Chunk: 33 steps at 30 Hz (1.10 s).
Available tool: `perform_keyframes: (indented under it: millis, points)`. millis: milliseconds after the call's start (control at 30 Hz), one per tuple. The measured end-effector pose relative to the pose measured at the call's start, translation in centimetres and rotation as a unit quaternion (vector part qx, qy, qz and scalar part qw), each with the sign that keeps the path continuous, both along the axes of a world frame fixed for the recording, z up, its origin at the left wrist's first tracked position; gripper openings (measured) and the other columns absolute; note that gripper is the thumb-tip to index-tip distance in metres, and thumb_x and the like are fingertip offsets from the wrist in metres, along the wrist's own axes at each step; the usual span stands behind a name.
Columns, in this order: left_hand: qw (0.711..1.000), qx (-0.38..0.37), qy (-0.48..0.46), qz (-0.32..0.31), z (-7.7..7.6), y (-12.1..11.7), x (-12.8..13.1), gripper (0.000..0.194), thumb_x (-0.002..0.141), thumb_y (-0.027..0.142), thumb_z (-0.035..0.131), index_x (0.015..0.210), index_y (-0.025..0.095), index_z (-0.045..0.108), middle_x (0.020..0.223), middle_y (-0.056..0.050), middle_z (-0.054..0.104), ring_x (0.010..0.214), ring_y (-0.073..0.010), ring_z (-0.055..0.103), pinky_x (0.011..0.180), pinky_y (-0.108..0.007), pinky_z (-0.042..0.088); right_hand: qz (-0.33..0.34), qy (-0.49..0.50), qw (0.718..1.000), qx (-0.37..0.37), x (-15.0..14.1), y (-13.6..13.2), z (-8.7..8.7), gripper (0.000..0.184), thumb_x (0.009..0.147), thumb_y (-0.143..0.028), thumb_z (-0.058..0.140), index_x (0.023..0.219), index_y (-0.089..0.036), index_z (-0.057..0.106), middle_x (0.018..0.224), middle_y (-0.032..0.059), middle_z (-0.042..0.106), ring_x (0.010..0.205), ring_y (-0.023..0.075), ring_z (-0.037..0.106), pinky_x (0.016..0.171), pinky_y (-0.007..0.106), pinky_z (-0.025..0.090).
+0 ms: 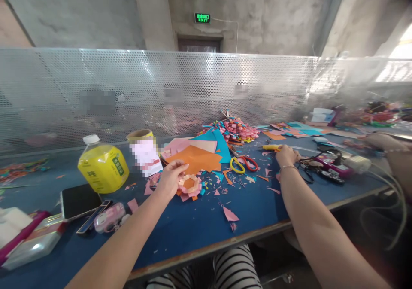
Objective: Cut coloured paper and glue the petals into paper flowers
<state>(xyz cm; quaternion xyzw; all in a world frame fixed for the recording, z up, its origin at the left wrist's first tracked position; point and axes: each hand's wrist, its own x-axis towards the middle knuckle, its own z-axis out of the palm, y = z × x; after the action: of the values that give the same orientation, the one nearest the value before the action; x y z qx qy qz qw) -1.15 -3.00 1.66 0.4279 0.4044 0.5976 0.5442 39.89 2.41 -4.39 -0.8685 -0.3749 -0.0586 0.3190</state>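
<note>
My left hand (172, 178) is closed on the edge of a paper flower (190, 184), which has an orange middle and a ring of pale pink folded pieces. My right hand (287, 156) is wrapped around a yellow glue gun (271, 147) that points left, low over the table. A clear stick runs out behind that hand. Between the hands lie scissors (237, 165) with one yellow and one red handle loop. Orange paper sheets (201, 158) rest on blue sheets (222, 145) just beyond the flower.
Behind the sheets is a heap of folded paper pieces (238, 129). A yellow drink bottle (103, 166), a tape roll (140, 134) and a phone (80, 202) stand or lie left. Cables and a power strip (334, 166) lie right, near another person's arm (394, 151). A perforated metal panel (193, 95) borders the back.
</note>
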Motion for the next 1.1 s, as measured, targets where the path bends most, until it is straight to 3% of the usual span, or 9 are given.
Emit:
perform_keyframes:
  millis: [233, 400, 567, 733, 900, 1100]
  points:
    - [1.0, -0.005, -0.016, 0.003, -0.1, 0.2, -0.1, 0.029, 0.038, 0.017, 0.075, 0.058, 0.014, 0.055, 0.053, 0.007, 0.051, 0.041, -0.0019, 0.037, 0.042, -0.018, 0.027, -0.009, -0.045, 0.998, 0.042, -1.6, 0.1, 1.1, 0.026, 0.069, -0.011, 0.047, 0.091, -0.013, 0.061, 0.101, 0.0169, 0.05, 0.102, 0.0297, 0.041, 0.088, 0.045, 0.025]
    - [0.999, -0.032, -0.04, -0.013, 0.0, -0.1, 0.0, 0.031, 0.038, 0.017, 0.077, 0.06, 0.014, 0.055, 0.055, 0.006, 0.051, 0.045, -0.0032, 0.042, 0.045, -0.018, 0.032, 0.176, -0.089, 0.967, 0.159, -5.9, 1.0, 2.5, 0.024, 0.067, -0.012, 0.045, 0.086, -0.015, 0.059, 0.093, 0.0122, 0.053, 0.093, 0.0245, 0.045, 0.083, 0.039, 0.034]
    - [0.998, -0.037, -0.049, -0.016, -0.1, -0.4, 0.5, 0.032, 0.04, 0.018, 0.078, 0.059, 0.015, 0.052, 0.056, 0.006, 0.05, 0.049, -0.0045, 0.046, 0.045, -0.017, 0.035, 0.407, -0.053, 0.877, 0.251, -11.9, 0.9, 3.2, 0.01, 0.072, -0.019, 0.046, 0.072, -0.016, 0.056, 0.081, 0.0086, 0.056, 0.081, 0.0193, 0.051, 0.077, 0.033, 0.04]
    - [0.997, -0.033, -0.069, -0.008, 0.1, -0.7, 1.0, 0.033, 0.04, 0.017, 0.077, 0.058, 0.015, 0.05, 0.056, 0.007, 0.049, 0.049, -0.0038, 0.046, 0.046, -0.016, 0.036, 0.574, 0.054, 0.792, 0.2, -17.8, -1.8, 4.7, 0.009, 0.074, -0.025, 0.051, 0.074, -0.017, 0.056, 0.077, 0.0037, 0.055, 0.072, 0.0138, 0.051, 0.069, 0.028, 0.042]
    - [0.993, -0.055, -0.102, -0.026, 0.3, -1.1, 1.2, 0.031, 0.041, 0.015, 0.076, 0.059, 0.015, 0.05, 0.056, 0.006, 0.05, 0.05, -0.0054, 0.048, 0.05, -0.018, 0.04, 0.604, 0.297, 0.732, 0.109, -24.2, -4.1, 5.7, 0.018, 0.066, -0.031, 0.062, 0.074, -0.017, 0.057, 0.073, 0.001, 0.058, 0.066, 0.0112, 0.052, 0.064, 0.026, 0.041]
    - [0.993, -0.047, -0.086, -0.062, 0.0, -1.3, 1.5, 0.026, 0.045, 0.018, 0.075, 0.056, 0.015, 0.052, 0.056, 0.004, 0.052, 0.053, -0.0081, 0.051, 0.05, -0.021, 0.04, 0.541, 0.549, 0.624, 0.131, -27.6, -4.7, 5.3, 0.028, 0.055, -0.037, 0.071, 0.065, -0.015, 0.055, 0.062, -0.0026, 0.053, 0.057, 0.0075, 0.047, 0.057, 0.023, 0.037]
